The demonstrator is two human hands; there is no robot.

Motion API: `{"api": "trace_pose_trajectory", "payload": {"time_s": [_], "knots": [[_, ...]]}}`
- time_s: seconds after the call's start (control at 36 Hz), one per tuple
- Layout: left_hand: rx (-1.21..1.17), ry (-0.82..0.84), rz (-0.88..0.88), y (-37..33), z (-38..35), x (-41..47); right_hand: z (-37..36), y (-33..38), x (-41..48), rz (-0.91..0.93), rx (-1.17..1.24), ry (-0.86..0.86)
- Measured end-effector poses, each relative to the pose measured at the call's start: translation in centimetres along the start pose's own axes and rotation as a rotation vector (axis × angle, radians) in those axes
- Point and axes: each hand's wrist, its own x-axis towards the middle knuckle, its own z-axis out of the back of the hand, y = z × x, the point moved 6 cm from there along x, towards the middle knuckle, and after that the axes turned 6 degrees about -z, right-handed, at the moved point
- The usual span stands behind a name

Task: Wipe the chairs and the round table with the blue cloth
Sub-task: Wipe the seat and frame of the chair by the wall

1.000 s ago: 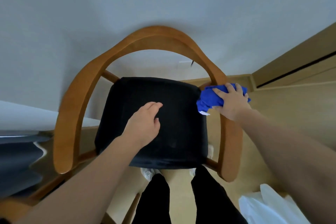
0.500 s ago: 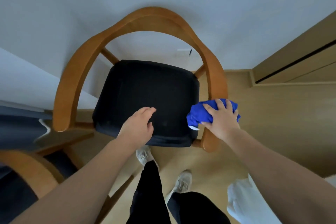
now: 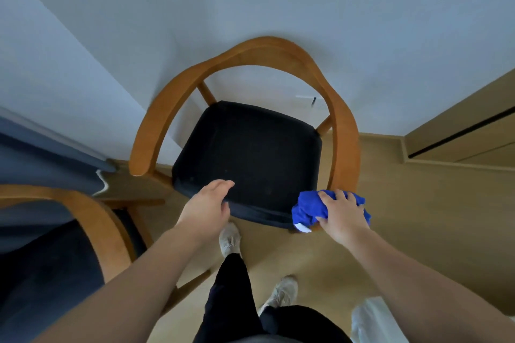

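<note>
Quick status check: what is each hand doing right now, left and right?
Left hand: open, empty, resting on the front edge of the black seat.
Right hand: closed on the blue cloth, pressing it on the chair's right armrest end.

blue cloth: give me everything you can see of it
The blue cloth is bright blue, soft-looking fabric, bunched into a wad rather than spread flat. A small white tag shows at its lower edge. The right hand lies over it, fingers spread, pressing it onto the front end of the chair's right wooden armrest, beside the front right corner of the black seat. The left hand is not touching it.
</note>
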Motion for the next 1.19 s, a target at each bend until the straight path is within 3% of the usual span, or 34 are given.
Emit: {"api": "trace_pose_trajectory", "payload": {"time_s": [0.25,0.42,0.67,0.89,1.0,1.19], "knots": [[0.143,-0.034,-0.031,6.6,5.3,5.6,5.5,6.0,3.3,0.044,0.342,-0.142],[0.348,-0.063,-0.137,12.4,9.0,13.6,8.4,10.1,8.8,-0.059,0.678,-0.236],[0.612,-0.016,-0.217,19.9,10.1,23.6,10.3,12.4,18.2,-0.255,0.991,-0.357],[0.652,-0.026,-0.23,21.1,8.6,25.5,13.4,10.1,24.6,-0.522,1.127,-0.514],[0.671,-0.061,-0.236,20.8,8.4,25.4,14.3,9.4,26.9,-0.695,1.29,-0.514],[0.672,-0.037,-0.24,21.3,8.3,25.3,16.5,12.7,30.9,-0.701,1.615,-0.569]]}}
